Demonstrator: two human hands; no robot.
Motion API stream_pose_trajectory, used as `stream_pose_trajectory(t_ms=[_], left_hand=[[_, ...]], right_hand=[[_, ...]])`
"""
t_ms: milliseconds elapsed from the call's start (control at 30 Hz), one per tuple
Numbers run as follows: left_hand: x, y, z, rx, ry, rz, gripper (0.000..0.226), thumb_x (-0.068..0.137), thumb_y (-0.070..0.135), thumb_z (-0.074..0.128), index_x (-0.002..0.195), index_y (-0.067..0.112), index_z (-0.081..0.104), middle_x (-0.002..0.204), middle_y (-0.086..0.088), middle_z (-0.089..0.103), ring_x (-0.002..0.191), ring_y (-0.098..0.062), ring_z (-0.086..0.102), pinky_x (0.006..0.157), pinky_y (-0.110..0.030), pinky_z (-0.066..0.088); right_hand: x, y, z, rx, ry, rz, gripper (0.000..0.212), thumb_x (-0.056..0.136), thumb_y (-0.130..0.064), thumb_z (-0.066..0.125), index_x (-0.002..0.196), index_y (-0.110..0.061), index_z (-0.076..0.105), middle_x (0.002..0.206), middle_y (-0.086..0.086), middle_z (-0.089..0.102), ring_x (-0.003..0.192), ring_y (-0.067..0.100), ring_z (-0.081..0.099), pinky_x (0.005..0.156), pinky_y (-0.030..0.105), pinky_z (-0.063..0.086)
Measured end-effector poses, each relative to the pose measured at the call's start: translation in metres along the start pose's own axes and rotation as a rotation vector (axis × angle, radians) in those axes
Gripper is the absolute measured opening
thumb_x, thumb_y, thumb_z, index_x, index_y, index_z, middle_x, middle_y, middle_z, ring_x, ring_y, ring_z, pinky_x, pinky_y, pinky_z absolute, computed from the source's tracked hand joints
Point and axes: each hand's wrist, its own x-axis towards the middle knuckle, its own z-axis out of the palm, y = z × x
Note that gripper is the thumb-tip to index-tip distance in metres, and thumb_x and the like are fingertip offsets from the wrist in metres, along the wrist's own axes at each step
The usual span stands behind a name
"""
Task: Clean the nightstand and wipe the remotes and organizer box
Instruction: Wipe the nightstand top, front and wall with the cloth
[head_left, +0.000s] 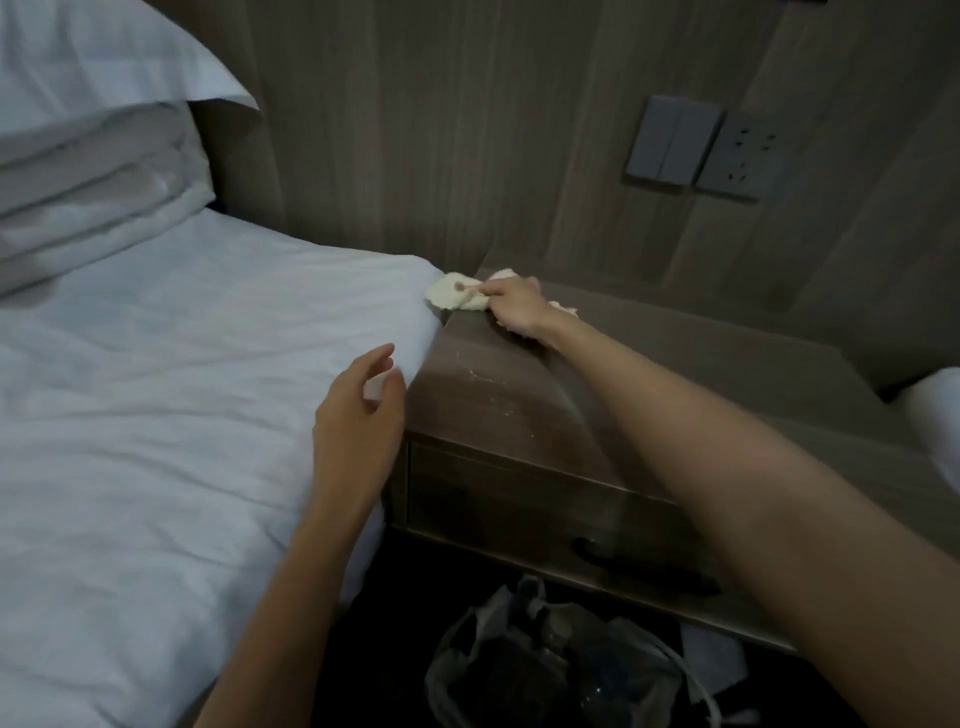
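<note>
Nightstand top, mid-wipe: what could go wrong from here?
1. The cloth held by the right hand sits at the far corner, right against the bed sheet. A stroke that way could smear dirt onto the white linen.
2. White specks lie nearer the front of the nightstand, away from the cloth. They may be missed, or swept onto the floor beside the plastic bag.
</note>
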Motion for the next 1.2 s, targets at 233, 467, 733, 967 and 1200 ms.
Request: stream_pose_trajectory(t_ms=[233,467,733,967,1200], left_hand=[[0.007,0.001,-0.002,-0.010,0.031,-0.048,0.033,0.099,0.029,0.045,0.130,0.026,0.057,0.130,0.005,0.060,0.116,-0.012,0.054,0.102,-0.041,0.046],[-0.013,0.011,-0.004,-0.221,-0.003,-0.120,0.046,0.091,0.046,0.039,0.122,0.025,0.064,0.122,0.005,0.065,0.116,-0.010,0.056,0.103,-0.045,0.046],[-0.043,0.021,-0.005,-0.231,-0.058,-0.096,0.037,0.102,0.031,0.039,0.127,0.016,0.062,0.129,0.001,0.062,0.121,-0.012,0.054,0.109,-0.034,0.040],[-0.039,0.006,-0.010,-0.309,-0.028,-0.239,0.037,0.087,0.043,0.046,0.110,0.023,0.068,0.115,-0.001,0.068,0.112,-0.021,0.061,0.103,-0.049,0.046],[-0.025,-0.012,-0.009,-0.301,-0.057,-0.212,0.022,0.091,0.025,0.056,0.108,0.027,0.070,0.111,0.003,0.071,0.110,-0.017,0.063,0.102,-0.046,0.048]], right_hand=[[-0.043,-0.002,0.002,0.118,-0.106,-0.210,0.041,0.094,0.002,0.040,0.115,-0.013,0.071,0.114,-0.008,0.070,0.082,-0.011,0.060,0.084,0.005,0.039],[-0.141,-0.001,-0.013,0.202,-0.191,-0.309,0.042,0.086,-0.002,0.045,0.104,-0.023,0.075,0.089,0.015,0.075,0.061,0.038,0.054,0.059,0.026,0.043],[-0.242,0.012,-0.043,0.209,-0.241,-0.208,0.051,0.087,0.011,0.046,0.084,-0.031,0.076,0.087,-0.009,0.064,0.087,0.013,0.050,0.080,0.021,0.044],[-0.219,0.005,-0.068,0.302,0.016,-0.206,0.057,0.086,0.009,0.044,0.082,-0.037,0.077,0.091,0.016,0.074,0.054,0.038,0.043,0.053,0.029,0.033],[-0.118,-0.027,0.000,0.040,-0.074,-0.164,0.046,0.092,-0.002,0.041,0.121,-0.025,0.068,0.135,0.004,0.059,0.126,0.029,0.047,0.111,0.039,0.032]])
